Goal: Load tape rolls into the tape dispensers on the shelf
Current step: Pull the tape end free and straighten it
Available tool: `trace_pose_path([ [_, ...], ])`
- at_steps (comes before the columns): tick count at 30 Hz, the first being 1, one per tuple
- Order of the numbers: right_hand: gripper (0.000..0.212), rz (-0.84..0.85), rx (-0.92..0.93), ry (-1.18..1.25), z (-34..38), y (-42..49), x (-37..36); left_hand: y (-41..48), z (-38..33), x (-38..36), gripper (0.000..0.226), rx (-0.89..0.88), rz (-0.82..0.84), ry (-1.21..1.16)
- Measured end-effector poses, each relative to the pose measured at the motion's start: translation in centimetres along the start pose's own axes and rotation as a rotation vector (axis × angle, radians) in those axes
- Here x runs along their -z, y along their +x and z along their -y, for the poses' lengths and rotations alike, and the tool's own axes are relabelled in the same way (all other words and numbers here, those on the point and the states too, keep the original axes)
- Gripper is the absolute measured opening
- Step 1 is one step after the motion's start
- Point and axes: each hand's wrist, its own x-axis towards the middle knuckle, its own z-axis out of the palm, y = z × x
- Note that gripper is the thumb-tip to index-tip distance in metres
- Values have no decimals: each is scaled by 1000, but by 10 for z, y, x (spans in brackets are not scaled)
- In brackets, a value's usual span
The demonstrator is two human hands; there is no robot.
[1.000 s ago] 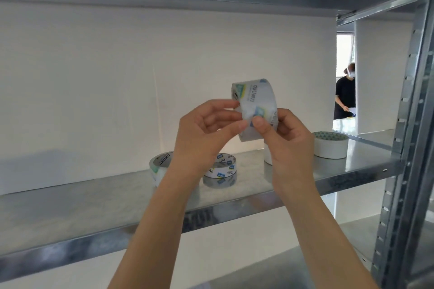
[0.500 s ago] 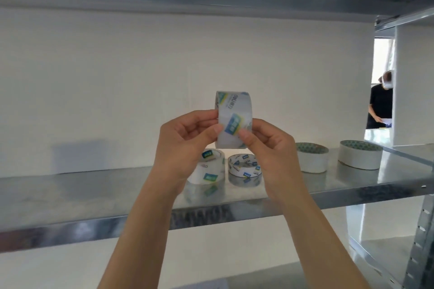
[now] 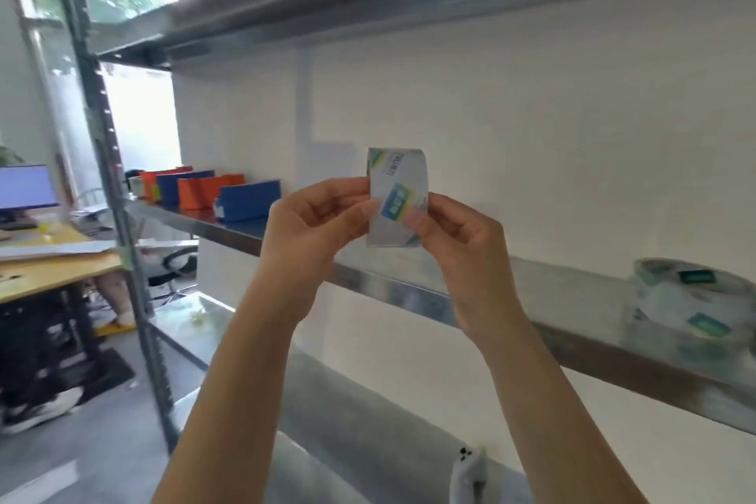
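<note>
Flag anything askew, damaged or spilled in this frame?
Nothing stands out. Both hands, left hand and right hand, pinch a clear tape roll upright above the metal shelf. Orange and blue dispensers stand in a row at its far left; more tape rolls sit at right, blurred.

Blurred, unreadable print on tape roll

— What sort of place is this?
— An office with storage: steel shelving, a lit monitor on a yellow desk, a swivel chair.
</note>
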Motion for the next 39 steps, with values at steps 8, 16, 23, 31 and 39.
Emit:
trace_pose_path([
  [8, 24, 192, -10, 118, -3, -10, -72, -36, -35, 65, 20, -8, -195, 131],
  [16, 18, 263, -5, 187, -6, -34, -92, -70, -47, 81, 31, 42, -266, 164],
  [23, 20, 292, 13, 212, -7, -44, -102, -83, -47, 89, 32, 41, -204, 168],
  [31, 24, 358, 21, 235, -27, -25, -145, -64, -37, 135, 28, 23, -253, 136],
  [39, 24, 381, 39, 275, -63, 8, -240, -30, -29, 228, 35, 35, -311, 170],
])
